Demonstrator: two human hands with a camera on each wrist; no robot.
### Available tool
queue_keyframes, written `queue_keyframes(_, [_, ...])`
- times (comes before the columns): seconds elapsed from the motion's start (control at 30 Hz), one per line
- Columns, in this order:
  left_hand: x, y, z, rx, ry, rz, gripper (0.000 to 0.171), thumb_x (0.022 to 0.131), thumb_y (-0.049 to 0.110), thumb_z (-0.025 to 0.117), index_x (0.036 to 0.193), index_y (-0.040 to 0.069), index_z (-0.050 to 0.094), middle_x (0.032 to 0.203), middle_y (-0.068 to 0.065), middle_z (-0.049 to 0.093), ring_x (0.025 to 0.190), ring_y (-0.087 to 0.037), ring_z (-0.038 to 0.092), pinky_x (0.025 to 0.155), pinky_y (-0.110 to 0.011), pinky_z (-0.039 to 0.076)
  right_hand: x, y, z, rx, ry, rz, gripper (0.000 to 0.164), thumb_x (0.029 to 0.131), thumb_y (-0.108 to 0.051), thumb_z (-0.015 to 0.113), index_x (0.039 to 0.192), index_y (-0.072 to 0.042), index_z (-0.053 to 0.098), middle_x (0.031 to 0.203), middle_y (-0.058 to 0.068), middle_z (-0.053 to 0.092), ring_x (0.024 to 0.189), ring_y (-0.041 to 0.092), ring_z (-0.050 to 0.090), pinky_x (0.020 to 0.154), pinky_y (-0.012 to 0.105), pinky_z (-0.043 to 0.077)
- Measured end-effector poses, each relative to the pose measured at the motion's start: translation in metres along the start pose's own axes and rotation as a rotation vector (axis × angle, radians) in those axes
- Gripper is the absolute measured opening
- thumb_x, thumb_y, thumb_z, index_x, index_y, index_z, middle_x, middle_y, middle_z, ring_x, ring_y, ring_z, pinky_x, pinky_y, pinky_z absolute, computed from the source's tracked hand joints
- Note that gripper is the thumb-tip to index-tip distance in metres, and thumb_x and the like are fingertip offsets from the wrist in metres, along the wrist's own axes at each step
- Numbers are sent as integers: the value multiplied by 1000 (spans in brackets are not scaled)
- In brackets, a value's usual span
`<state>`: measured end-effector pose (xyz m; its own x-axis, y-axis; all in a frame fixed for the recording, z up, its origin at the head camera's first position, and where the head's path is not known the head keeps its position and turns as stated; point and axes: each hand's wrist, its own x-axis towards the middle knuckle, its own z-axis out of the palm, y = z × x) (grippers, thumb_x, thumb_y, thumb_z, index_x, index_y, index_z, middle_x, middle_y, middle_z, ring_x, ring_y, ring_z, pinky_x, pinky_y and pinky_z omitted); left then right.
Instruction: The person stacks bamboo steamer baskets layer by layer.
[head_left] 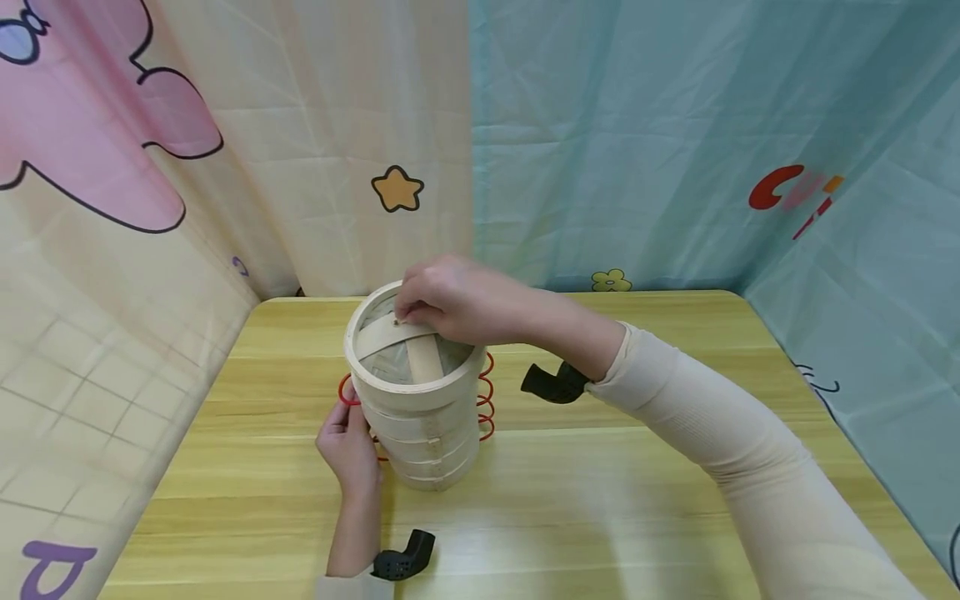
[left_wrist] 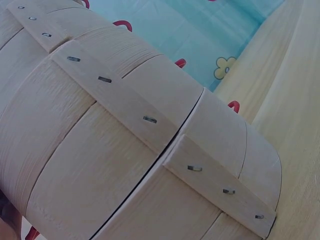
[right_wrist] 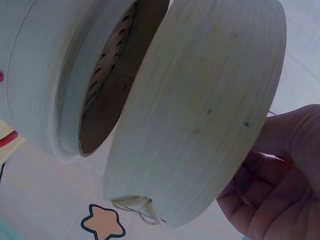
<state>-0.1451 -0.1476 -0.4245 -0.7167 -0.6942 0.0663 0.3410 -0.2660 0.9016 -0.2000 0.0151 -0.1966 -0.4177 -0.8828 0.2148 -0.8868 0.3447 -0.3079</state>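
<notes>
A bamboo steamer (head_left: 420, 454) of several stacked tiers stands upright on the table, with red rings (head_left: 486, 390) along its sides. My right hand (head_left: 457, 300) grips the woven lid (head_left: 425, 360) by the strap across its top. In the right wrist view the lid (right_wrist: 200, 100) is raised and tilted, apart from the top tier (right_wrist: 75, 105), with a dark gap between. At the steamer's left side, my left hand (head_left: 352, 454) pinches an upper red ring (head_left: 345, 390); its fingertips are partly hidden. Stapled bamboo walls (left_wrist: 100, 155) fill the left wrist view.
The wooden table (head_left: 600, 500) carries the steamer near its middle. Printed curtains (head_left: 615, 150) hang close behind the table and along both sides. Black wrist cameras (head_left: 405, 557) stick out from both wrists.
</notes>
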Motion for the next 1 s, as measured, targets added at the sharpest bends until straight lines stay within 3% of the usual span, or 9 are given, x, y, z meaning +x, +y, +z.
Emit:
queue_keyframes(0.27, [0, 1, -1, 13, -4, -10, 13, 84, 17, 68, 82, 6, 74, 56, 2, 56, 45, -5, 52, 35, -16, 40, 6, 0, 9, -10, -6, 11, 10, 88, -2, 59, 85, -4, 68, 81, 3, 58, 75, 14, 52, 68, 18, 44])
queue_keyframes(0.53, [1, -3, -2, 19, 4, -1, 18, 84, 17, 68, 87, 0, 72, 56, 1, 55, 44, -6, 52, 33, -17, 40, 6, 4, 16, -8, -19, 33, 10, 88, -2, 59, 86, -4, 68, 84, 3, 59, 78, 15, 54, 70, 19, 45])
queue_keyframes(0.8, [-1, 5, 0, -7, -10, -47, 16, 83, 19, 69, 89, 5, 74, 61, 1, 60, 47, -7, 56, 34, -18, 43, 6, 3, 20, -22, -12, 40, 9, 89, -3, 58, 86, -4, 67, 85, 4, 60, 79, 15, 55, 71, 19, 45])
queue_keyframes(1.0, [0, 2, 0, -9, -10, -24, 14, 84, 15, 69, 90, 4, 74, 62, 0, 62, 48, -6, 55, 34, -17, 41, 6, 5, 23, -17, -12, 57, 10, 88, -2, 58, 86, -4, 68, 83, 4, 60, 78, 15, 55, 70, 19, 45])
